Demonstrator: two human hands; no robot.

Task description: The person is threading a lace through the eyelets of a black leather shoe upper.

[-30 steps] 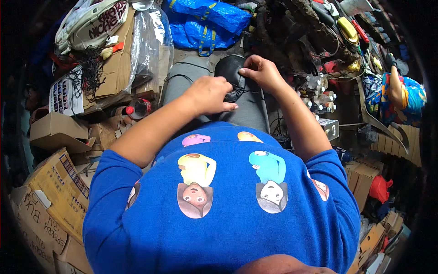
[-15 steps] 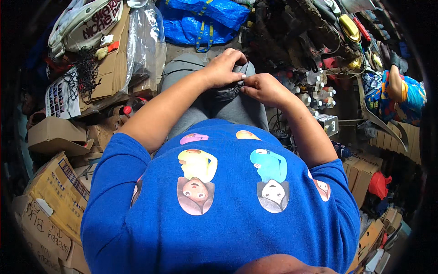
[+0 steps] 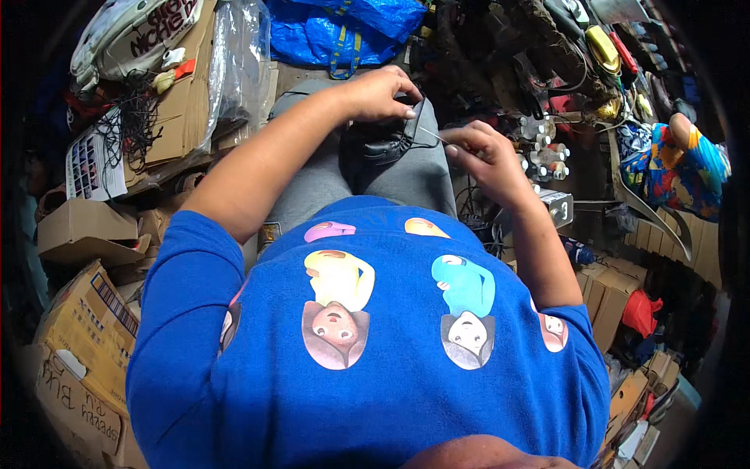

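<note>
A black leather shoe (image 3: pixel 381 148), laces or stitching along its edge, rests on my lap between my thighs. My left hand (image 3: pixel 384 94) is closed on its far part, fingers curled over the rim and thumb pressed on top. To the right of the shoe, my right hand (image 3: pixel 486 160) pinches a thin, pale, straight needle (image 3: pixel 432 134) between thumb and forefinger. The needle points left toward the shoe's edge. A dark thread seems to run near it, too fine to follow. Part of the shoe is hidden under my left hand.
Ahead lies a blue bag (image 3: pixel 344 31). Flattened cardboard (image 3: pixel 176 117) and a tangle of black cord (image 3: pixel 143 109) are at left. Small capped bottles (image 3: pixel 543 148) cluster at right, near a curved metal strip (image 3: pixel 664 223). Another person's knee (image 3: pixel 682 131) shows far right.
My right hand has drawn away from the shoe to the right, and the needle now shows in its pinch. My left hand keeps hold of the shoe. The view has shifted slightly.
</note>
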